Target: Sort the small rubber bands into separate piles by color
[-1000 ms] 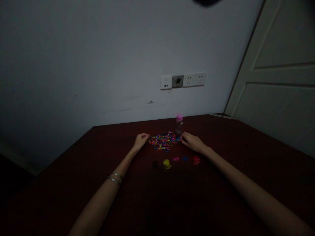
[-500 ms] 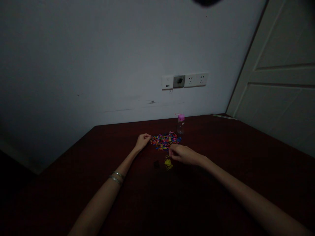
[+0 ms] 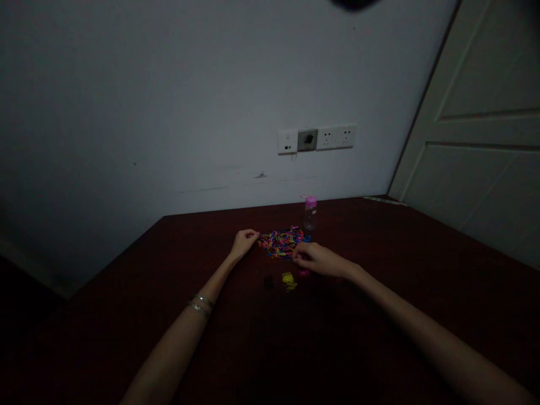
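Note:
A heap of small multicoloured rubber bands [image 3: 280, 243] lies on the dark red table. At the heap's left edge is my left hand [image 3: 244, 243], its thumb and fingertips closed together; whether a band is between them is too small to tell. My right hand [image 3: 314, 259] is at the lower right edge of the heap with curled fingers, and I cannot make out anything in them. Below it sits a small yellow bunch of bands [image 3: 289, 281]. A dark bunch [image 3: 269, 281] is just left of the yellow one. Some pink bands [image 3: 304, 272] show partly beneath my right hand.
A clear bottle with a pink lid [image 3: 310, 214] stands behind the heap, near the wall. Sockets and switches [image 3: 316, 140] are on the wall above. A pale panelled door [image 3: 476, 129] borders the table [image 3: 202, 225] on the right.
My right hand has shifted slightly up and right, away from the yellow bunch. The yellow band that hung below its fingers no longer shows there, and pink bands are now visible. My left hand stays put.

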Demonstrator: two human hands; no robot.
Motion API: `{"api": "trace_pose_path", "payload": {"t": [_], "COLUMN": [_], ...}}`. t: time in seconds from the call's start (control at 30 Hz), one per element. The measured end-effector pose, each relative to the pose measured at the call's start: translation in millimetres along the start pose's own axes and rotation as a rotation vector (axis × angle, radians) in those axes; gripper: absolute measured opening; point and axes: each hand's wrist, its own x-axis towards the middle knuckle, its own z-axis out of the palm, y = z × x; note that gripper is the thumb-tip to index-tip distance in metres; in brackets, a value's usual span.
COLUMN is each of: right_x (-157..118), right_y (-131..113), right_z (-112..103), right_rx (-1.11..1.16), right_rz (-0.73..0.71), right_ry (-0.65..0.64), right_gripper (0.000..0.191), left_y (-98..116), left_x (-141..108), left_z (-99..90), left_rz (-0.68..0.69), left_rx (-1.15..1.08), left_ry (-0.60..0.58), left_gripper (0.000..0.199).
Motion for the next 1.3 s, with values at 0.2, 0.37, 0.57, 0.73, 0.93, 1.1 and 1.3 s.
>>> {"api": "trace_pose_path", "payload": {"t": [0.2, 0.37, 0.57, 0.73, 0.93, 1.1, 1.3], "right_x": [-0.4, -1.3, -2.1, -2.2, -2.1, -2.1, -3.5], "right_y": [20.1, 32.7, 38.1, 39.3, 42.6, 44.8, 46.4], "right_z": [-7.6, -7.3, -5.5, -5.4, -4.2, -4.6, -5.9], "right_rx": [0.036, 0.026, 0.018, 0.015, -0.021, -0.023, -0.029], "right_rz": [0.040, 0.052, 0.072, 0.081, 0.088, 0.091, 0.107], "right_ry": [0.066, 0.076, 0.075, 0.066, 0.068, 0.056, 0.064], "right_gripper": [0.016, 0.017, 0.017, 0.016, 0.017, 0.018, 0.018], "left_y": [-11.3, -12.8, -6.4, -5.1, -5.1, -4.4, 3.6], "left_x": [4.9, 7.4, 4.7, 3.4, 4.3, 4.0, 4.2], "left_z": [-11.6, -16.1, -14.6, -15.0, -14.8, -14.4, -14.9], "left_rz": [0.012, 0.025, 0.070, 0.097, 0.098, 0.073, 0.073], "left_rx": [0.086, 0.185, 0.222, 0.227, 0.168, 0.140, 0.099], "left_ry": [-0.177, -0.277, -0.304, -0.312, -0.315, -0.269, -0.210], "left_gripper": [0.029, 0.028, 0.029, 0.027, 0.028, 0.029, 0.031]}}
